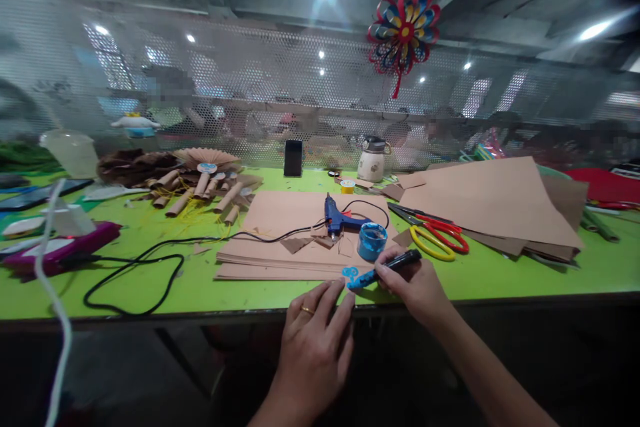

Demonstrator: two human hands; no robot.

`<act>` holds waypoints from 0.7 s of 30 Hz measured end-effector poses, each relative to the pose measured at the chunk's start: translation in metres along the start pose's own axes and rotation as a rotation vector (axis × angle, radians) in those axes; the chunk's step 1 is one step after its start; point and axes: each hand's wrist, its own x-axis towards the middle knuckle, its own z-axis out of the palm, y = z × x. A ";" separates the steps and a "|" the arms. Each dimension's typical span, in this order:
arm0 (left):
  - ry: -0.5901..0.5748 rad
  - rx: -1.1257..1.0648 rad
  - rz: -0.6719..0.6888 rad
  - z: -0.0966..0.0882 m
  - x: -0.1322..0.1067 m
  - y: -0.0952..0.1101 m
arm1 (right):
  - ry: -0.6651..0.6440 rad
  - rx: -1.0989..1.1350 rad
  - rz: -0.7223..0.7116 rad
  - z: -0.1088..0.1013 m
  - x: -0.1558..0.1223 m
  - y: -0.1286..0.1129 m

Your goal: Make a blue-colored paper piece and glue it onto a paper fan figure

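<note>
My right hand grips a black marker whose lower end is coated in blue paint. Its tip meets the table's front edge area beside a small blue looped shape; whether that is painted on or a separate piece I cannot tell. My left hand, with a ring on one finger, has its fingers stretched out and the fingertips resting close to the marker's tip. Just behind the marker stands an open pot of blue paint on stacked brown paper sheets.
A blue glue gun lies on the sheets, its black cord running left to a purple power strip. Yellow and red scissors lie right, before large brown paper. Cardboard tubes, a phone and a bottle stand behind.
</note>
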 end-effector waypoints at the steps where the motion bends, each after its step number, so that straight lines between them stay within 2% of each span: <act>1: -0.002 0.002 -0.001 0.000 0.000 0.000 | 0.006 -0.006 0.003 0.000 0.000 0.000; 10: -0.003 0.009 -0.008 0.000 -0.001 0.000 | 0.034 0.006 -0.011 -0.001 0.001 0.006; 16: -0.001 0.000 -0.006 0.001 0.001 -0.001 | -0.027 -0.024 -0.023 -0.001 0.002 0.003; 21: -0.011 -0.008 -0.005 0.001 0.000 -0.001 | 0.000 -0.030 -0.011 -0.001 0.001 0.003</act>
